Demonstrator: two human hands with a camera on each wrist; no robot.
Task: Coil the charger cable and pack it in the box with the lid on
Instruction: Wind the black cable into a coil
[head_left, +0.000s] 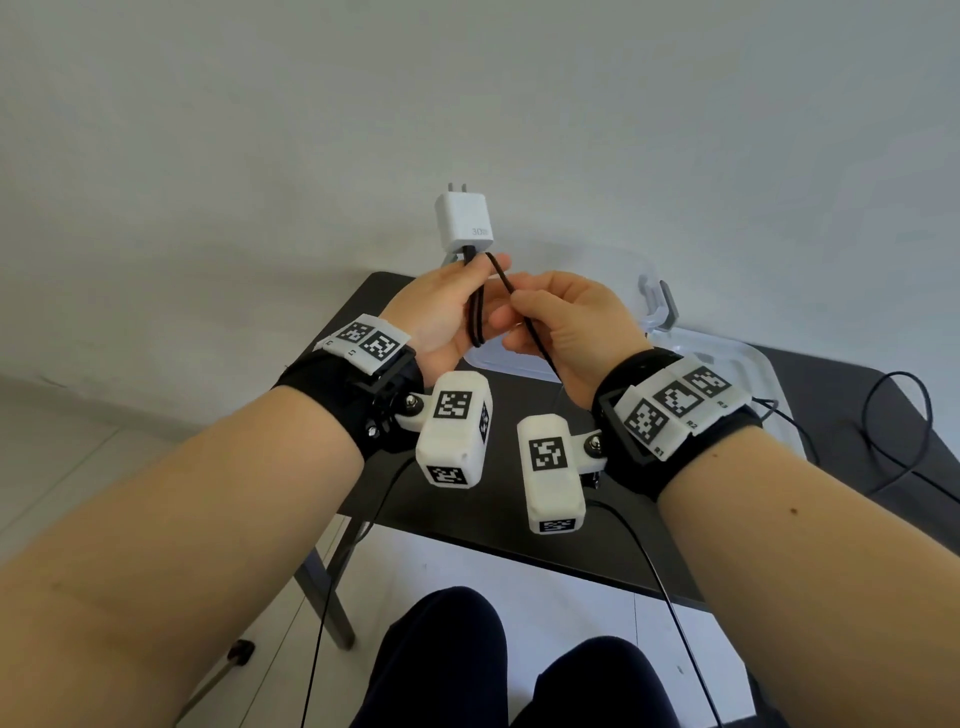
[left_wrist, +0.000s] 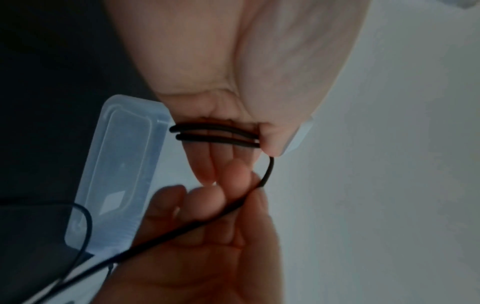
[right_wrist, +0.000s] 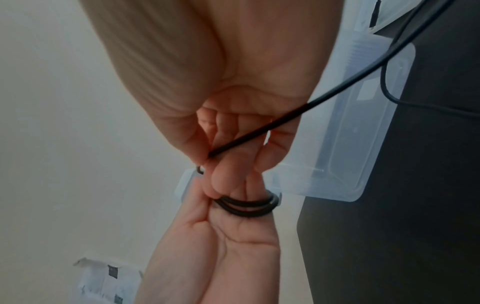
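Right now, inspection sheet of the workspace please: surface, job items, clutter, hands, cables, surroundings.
Surface: dark table, small, on metal legs.
Job's things: white charger plug held up, prongs upward; black charger cable with two loops round the left fingers, the rest trailing loose over the table; clear plastic box on the table, behind the hands; its lid cannot be told apart from it.
Clutter: nothing seen.
Hands: left hand holds the plug's base and the loops; right hand pinches the free cable just past the loops.
Cables: thin black leads hang from the wrist cameras.
Surroundings: plain light wall, pale tiled floor, the person's knees below.
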